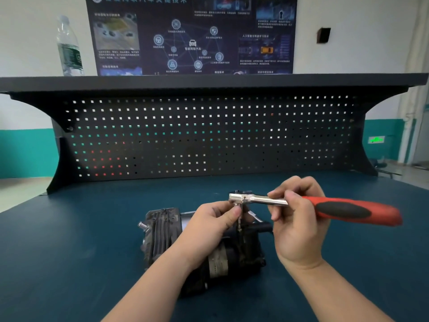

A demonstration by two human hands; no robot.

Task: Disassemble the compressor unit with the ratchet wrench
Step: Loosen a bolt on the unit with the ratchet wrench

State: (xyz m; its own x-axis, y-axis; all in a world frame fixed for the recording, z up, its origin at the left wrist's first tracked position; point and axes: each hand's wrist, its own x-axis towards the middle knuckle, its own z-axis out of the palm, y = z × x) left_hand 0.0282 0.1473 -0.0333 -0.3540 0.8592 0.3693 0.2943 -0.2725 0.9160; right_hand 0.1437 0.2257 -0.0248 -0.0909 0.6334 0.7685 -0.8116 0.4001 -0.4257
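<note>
Dark teal workbench (69, 252) under black pegboard (209, 135), grey ribbed metal compressor unit (160, 231), right hand (299, 219) grips red-handled chrome ratchet wrench (301, 204), left hand (216, 219) pinches its socket bit (238, 213).

The ratchet wrench (308, 205) has a bright, polished metal head and shank and a matt red-and-black handle that looks rubbery, the compressor unit (162, 231) is dull, grimy ribbed metal, the workbench top (81, 240) is smooth matt teal, and the water bottle (69, 47) is clear glossy plastic.
</note>
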